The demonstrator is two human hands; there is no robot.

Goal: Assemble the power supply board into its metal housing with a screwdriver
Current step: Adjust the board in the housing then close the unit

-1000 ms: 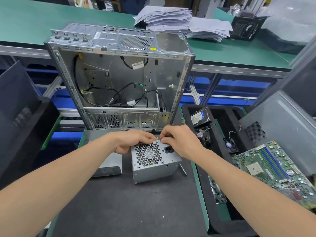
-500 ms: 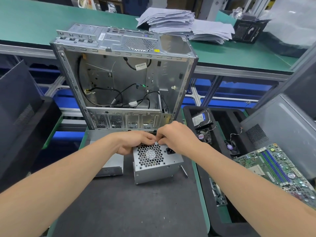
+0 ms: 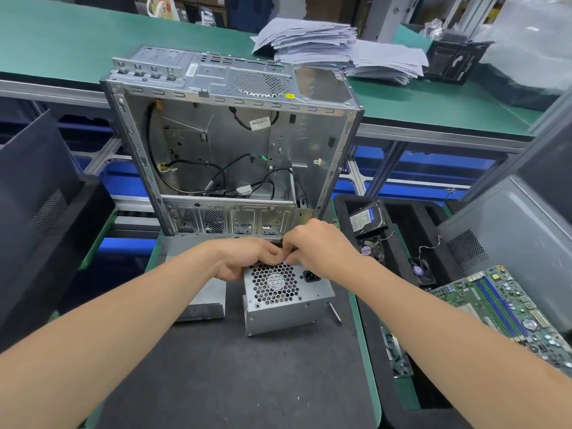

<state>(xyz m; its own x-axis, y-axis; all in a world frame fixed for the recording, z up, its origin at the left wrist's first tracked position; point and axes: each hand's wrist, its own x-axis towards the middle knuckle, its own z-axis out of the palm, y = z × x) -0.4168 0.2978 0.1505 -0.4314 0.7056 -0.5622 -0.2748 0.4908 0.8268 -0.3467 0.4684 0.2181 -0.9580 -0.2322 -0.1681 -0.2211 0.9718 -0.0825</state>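
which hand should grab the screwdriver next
Right, likely: the screwdriver lies on the mat right of the supply, near the right hand; the left hand is on the supply's other side.

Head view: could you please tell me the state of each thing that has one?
computer case, standing open, cables loose inside.
power supply unit, outside the computer case, fan grille up.
left hand, gripping the power supply unit's far edge.
right hand, fingers curled at that edge; grip hidden.
motherboard, lying outside the computer case.

Left hand (image 3: 244, 258) and right hand (image 3: 320, 249) grip the far edge of the power supply (image 3: 286, 303).
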